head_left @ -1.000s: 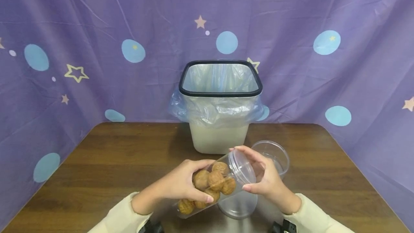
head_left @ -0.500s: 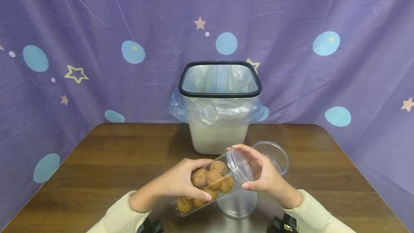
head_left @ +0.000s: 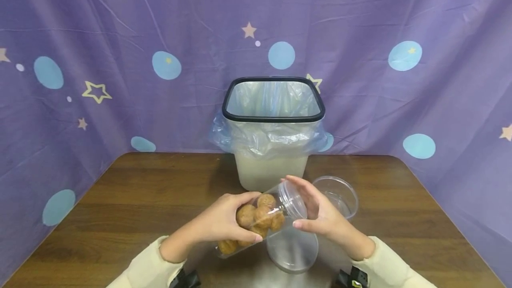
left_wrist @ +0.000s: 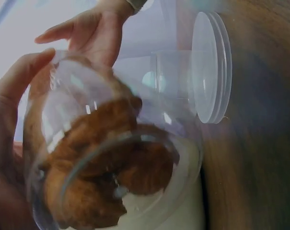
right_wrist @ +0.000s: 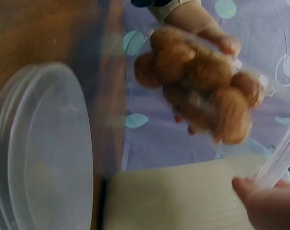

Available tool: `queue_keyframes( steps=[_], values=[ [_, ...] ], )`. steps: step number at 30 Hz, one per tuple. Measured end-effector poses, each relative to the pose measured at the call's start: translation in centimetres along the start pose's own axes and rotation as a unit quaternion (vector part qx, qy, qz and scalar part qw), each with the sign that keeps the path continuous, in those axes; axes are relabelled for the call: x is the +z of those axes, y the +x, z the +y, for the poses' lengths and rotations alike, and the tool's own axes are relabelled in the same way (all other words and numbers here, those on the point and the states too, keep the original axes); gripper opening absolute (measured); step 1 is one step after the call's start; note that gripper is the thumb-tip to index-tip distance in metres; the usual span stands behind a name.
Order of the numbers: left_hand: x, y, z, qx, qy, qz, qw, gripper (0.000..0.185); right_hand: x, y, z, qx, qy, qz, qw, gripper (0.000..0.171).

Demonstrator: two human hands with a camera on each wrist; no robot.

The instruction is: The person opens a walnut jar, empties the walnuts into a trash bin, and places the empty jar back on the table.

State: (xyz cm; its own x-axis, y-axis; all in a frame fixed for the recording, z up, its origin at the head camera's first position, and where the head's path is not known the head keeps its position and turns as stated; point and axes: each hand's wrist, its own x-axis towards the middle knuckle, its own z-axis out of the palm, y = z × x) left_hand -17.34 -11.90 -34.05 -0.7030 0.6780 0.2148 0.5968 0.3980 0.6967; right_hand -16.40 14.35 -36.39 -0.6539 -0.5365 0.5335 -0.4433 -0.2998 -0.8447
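My left hand grips a clear plastic jar of brown walnuts, tilted with its mouth end up and to the right. The jar's clear cap sits at that end, and my right hand spans it, forefinger over the top edge and thumb under it. In the left wrist view the walnuts fill the jar's base. The right wrist view shows the walnuts through the wall, with a right fingertip at the rim.
A loose clear lid lies flat on the brown table under the jar. An empty clear jar stands behind my right hand. A cream bin with a black rim and plastic liner stands at the back.
The jar has risen a little and moved away from me, toward the bin. My right hand's fingers have straightened somewhat over the cap. The loose lid shows more below the jar.
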Motion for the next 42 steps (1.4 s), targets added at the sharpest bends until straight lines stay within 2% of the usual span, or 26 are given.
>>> queue_keyframes(
  steps=[5,8,10,13,19,28,33,42],
  values=[
    [0.2,0.1,-0.2,-0.018,0.047,0.036,0.9981,0.069,0.7,0.0,-0.2,0.061,-0.032,0.068,0.995,0.079],
    [0.3,0.2,-0.4,-0.027,0.062,0.046,0.9967,0.071,1.2,-0.1,-0.4,0.126,-0.036,0.120,0.984,0.077],
    [0.3,0.2,-0.6,-0.030,0.068,0.049,0.9961,0.071,1.6,-0.1,-0.5,0.164,-0.018,0.151,0.975,0.075],
    [0.4,0.3,-0.8,-0.034,0.067,0.053,0.9957,0.070,2.2,-0.1,-0.7,0.195,0.015,0.188,0.962,0.072],
    [0.5,0.5,-1.0,-0.037,0.081,0.062,0.9941,0.068,3.1,0.3,-0.8,0.199,0.039,0.239,0.950,0.068],
    [1.0,0.6,-1.2,-0.040,0.095,0.062,0.9927,0.067,3.4,0.6,-0.4,0.210,0.067,0.274,0.936,0.070],
    [1.2,0.7,-1.4,-0.035,0.096,0.065,0.9926,0.068,3.5,0.6,-0.3,0.208,0.071,0.284,0.933,0.072],
    [1.2,0.6,-1.4,-0.028,0.094,0.065,0.9931,0.067,3.4,0.6,0.0,0.200,0.071,0.277,0.937,0.071]
  ],
)
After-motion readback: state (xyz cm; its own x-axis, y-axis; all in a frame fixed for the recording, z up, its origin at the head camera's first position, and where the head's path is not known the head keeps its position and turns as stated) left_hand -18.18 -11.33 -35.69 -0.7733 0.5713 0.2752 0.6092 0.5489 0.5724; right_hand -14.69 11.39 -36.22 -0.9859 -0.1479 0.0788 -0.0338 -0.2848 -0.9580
